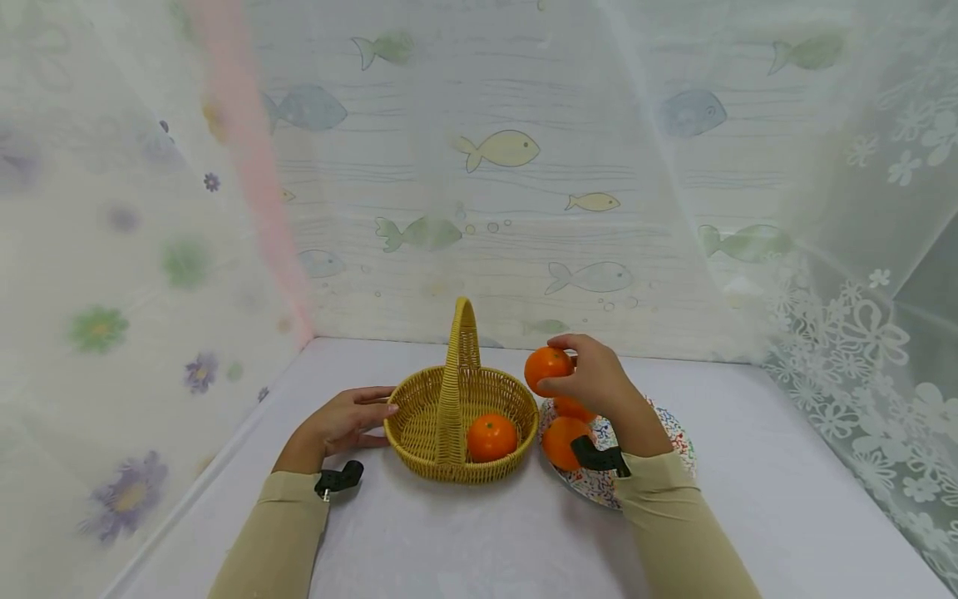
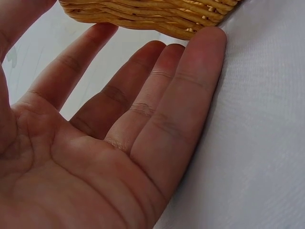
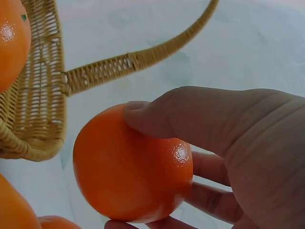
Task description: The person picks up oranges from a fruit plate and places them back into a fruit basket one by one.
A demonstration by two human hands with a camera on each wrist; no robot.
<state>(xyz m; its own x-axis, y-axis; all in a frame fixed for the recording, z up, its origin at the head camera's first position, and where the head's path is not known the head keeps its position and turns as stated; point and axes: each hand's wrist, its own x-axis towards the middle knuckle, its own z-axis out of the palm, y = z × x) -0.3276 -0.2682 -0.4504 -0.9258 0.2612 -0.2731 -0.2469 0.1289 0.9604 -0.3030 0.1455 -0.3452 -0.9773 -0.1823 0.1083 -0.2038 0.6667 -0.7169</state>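
A yellow wicker basket (image 1: 421, 462) with a tall arched handle (image 1: 450, 391) stands on the table, one orange (image 1: 491, 438) lying in its right half. My left hand (image 1: 352, 423) is at the basket's left side, its fairly straight fingers (image 2: 162, 109) touching the woven wall. My right hand (image 1: 595, 378) grips another orange (image 1: 547, 369) between thumb and fingers, raised just right of the basket's rim. In the right wrist view the thumb presses on top of that orange (image 3: 128, 167), with fingers behind and under it. Below lie two more oranges, the nearer orange (image 1: 563, 443) plainly visible.
A round speckled plate (image 1: 599, 487) lies right of the basket, partly covered by the right forearm. The table (image 1: 464, 541) has a white cloth. Behind it hangs a sheet with fish drawings (image 1: 509, 150), and sheer flowered curtains (image 1: 861, 333) flank the sides.
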